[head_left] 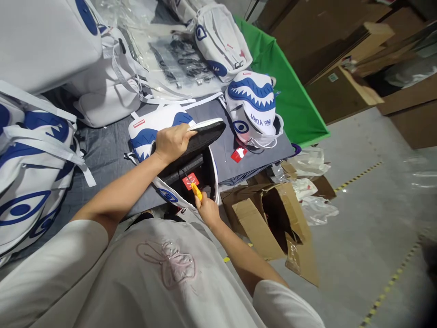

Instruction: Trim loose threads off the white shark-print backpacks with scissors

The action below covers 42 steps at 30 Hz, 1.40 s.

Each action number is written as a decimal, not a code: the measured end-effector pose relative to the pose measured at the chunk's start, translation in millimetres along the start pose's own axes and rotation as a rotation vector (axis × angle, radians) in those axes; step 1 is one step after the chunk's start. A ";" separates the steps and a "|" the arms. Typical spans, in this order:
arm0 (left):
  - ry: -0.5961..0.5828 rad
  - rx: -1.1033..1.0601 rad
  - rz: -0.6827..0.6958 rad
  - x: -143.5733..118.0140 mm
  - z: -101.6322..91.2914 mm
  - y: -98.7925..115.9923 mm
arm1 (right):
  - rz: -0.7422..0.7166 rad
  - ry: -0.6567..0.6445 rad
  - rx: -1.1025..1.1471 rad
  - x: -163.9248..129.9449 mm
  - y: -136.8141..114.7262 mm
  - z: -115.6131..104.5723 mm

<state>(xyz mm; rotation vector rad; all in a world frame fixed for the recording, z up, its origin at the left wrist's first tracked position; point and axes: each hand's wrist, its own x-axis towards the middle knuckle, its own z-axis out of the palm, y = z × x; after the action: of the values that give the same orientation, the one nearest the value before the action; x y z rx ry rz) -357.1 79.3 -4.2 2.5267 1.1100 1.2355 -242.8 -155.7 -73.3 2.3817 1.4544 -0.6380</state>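
A white backpack (208,168) with a blue shark-mouth print and an eye lies unzipped on the grey-covered table in front of me, its black lining exposed. My left hand (173,142) grips the edge of its lifted flap (205,135). Yellow thread snips (195,191) are held in my right hand (207,209) at the opening. Their tip is close to a red tag (190,181) inside on a dark cord; whether they touch cannot be made out.
Another shark backpack (252,107) with a red tag (238,154) lies to the right. More white backpacks (25,196) crowd the left. A green bin (287,86) stands behind. An open cardboard box (252,223) and plastic bags (317,209) are on the floor at right.
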 end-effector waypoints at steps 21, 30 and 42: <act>0.073 -0.040 -0.018 -15.6 0.4 0.3 | 0.013 0.227 0.108 78.7 -16.3 31.1; 0.088 0.007 -0.010 -6.7 0.1 -0.5 | 0.152 0.288 0.297 77.9 -10.6 38.0; 0.025 -0.063 -0.011 -3.5 -1.2 3.9 | 0.188 0.228 0.281 70.2 -15.0 26.8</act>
<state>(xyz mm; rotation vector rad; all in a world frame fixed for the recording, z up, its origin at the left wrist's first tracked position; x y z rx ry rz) -357.2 73.9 -4.1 2.4626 1.0713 1.2819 -234.3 -107.0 -131.9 2.8494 1.2706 -0.5712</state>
